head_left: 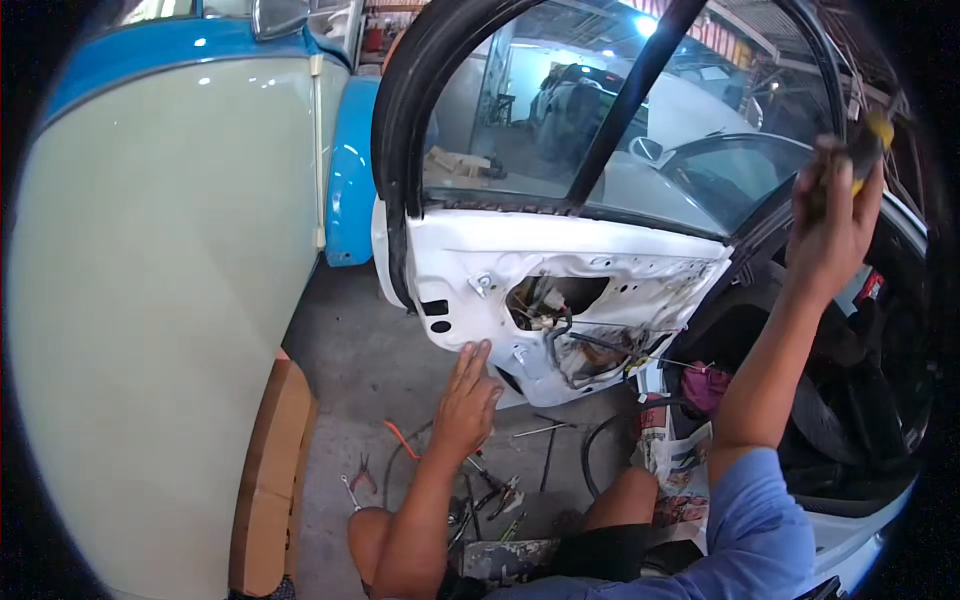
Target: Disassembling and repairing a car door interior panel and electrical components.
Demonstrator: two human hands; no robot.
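A white car door, its trim off, stands open in front of me with its window glass framed in black. Against its lower left edge rest the stretched fingers of my left hand, which holds nothing. My right hand is raised high at the far right, fingers wrapped round a tool with a yellow-and-black handle; its working end cannot be made out. Wires and a dark hose hang from the door's inner openings.
At left stands a cream-and-blue vehicle, with a brown cardboard piece beside it. Red-handled pliers, a wrench and several other tools lie on the concrete floor. Newspaper and a purple cloth are by the car's doorway.
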